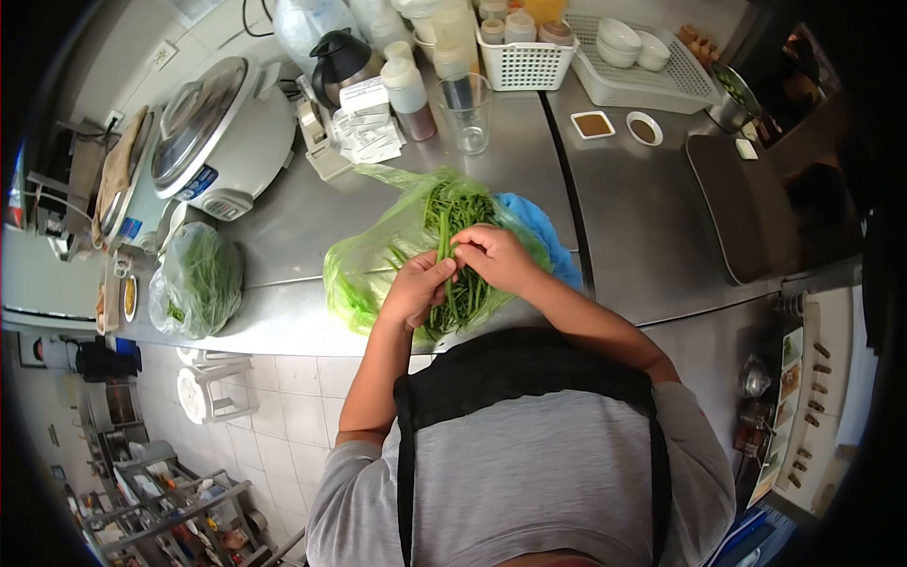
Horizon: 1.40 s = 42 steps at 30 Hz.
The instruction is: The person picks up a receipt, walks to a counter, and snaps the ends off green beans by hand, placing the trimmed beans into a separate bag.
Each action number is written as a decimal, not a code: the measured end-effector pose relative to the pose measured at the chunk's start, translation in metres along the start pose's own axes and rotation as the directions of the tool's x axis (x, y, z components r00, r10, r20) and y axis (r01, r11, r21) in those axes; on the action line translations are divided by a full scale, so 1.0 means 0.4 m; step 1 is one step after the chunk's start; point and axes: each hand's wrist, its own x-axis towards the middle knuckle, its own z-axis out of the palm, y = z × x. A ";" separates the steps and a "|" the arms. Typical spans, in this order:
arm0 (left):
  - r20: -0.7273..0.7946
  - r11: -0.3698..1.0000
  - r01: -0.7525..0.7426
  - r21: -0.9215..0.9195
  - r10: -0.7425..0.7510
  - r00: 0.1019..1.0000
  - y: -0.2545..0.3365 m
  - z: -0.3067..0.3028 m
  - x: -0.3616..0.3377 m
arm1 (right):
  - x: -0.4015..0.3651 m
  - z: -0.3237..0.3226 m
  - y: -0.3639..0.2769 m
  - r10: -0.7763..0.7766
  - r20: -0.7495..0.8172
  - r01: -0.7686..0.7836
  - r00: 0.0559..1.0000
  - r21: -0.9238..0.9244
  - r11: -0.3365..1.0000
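Note:
Above an opened, pale green plastic bag (364,255), my left hand (416,287) is closed around a few long green vegetable stems (444,230). The fingers of my right hand (496,259) pinch the same stems from the other side. Under both hands a heap of thin, dark green stalks (465,203) fills the bag; the exact vegetable is hard to make out. A blue plastic bag (539,225) shows from beneath on the right.
On the steel counter (283,255), a knotted bag of greens (203,274) lies left, below a large rice cooker (213,137). A clear jug (465,113), sauce bottle (408,99) and white basket (525,64) stand behind. At right are sauce dishes (593,126) and a dark tray (742,203).

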 end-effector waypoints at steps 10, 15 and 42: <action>-0.033 0.963 -0.161 0.215 0.172 0.985 -0.018 0.006 0.018 | -0.001 -0.009 -0.007 0.134 -0.028 -0.128 0.991 0.155 0.980; -0.128 0.959 -0.200 0.202 0.229 0.965 -0.006 -0.019 0.029 | -0.018 -0.019 -0.063 0.305 0.285 -0.401 0.909 0.396 0.826; -0.135 0.990 -0.140 -0.032 0.134 0.982 -0.010 -0.039 -0.002 | 0.022 -0.038 -0.003 0.092 -0.049 -0.092 0.995 0.002 0.996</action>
